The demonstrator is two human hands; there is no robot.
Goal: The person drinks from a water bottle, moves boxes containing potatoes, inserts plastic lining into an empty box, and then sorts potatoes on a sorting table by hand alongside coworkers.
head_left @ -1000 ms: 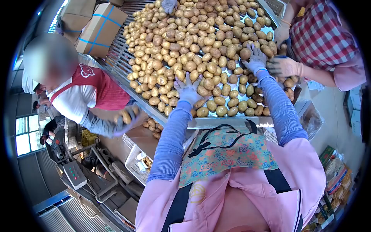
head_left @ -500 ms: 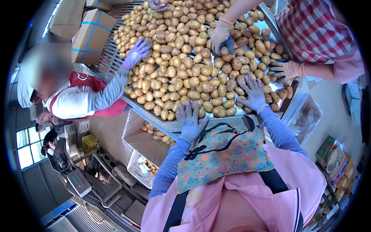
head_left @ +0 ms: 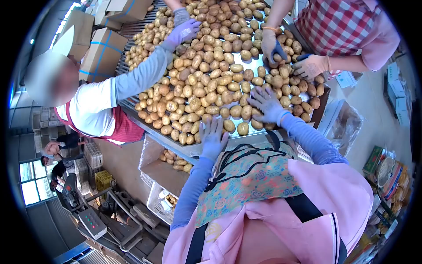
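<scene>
Potatoes (head_left: 206,83) cover nearly the whole sorting table (head_left: 176,145), a big tan pile running from the far end right down to the near edge where I'm standing. Biggest thing after that is the cardboard boxes (head_left: 99,48) stacked off the table's far left corner, then the open box (head_left: 169,167) under the near left corner with a few spuds already in it.

What's changed: a second ago both my arms were stretched well into the pile, and now they've pulled back to the near edge. Left hand (head_left: 213,136) is flat, fingers spread and released, hovering at the table's near rim with the closest potatoes just beyond the fingertips, holding nothing. Right hand (head_left: 266,105) is also splayed open, palm down, resting on the potatoes by the near right corner, not clamped on any one of them. So I read this as a raking pass: the pile got dragged toward me and I haven't picked anything out yet.

Other folks have shifted too. The co-worker's gloved hand (head_left: 184,31) from the left side now reaches way across to the far middle of the pile, and the checked-shirt person's gloves (head_left: 310,66) work the right edge, one hand (head_left: 270,46) closed over a potato or two.
</scene>
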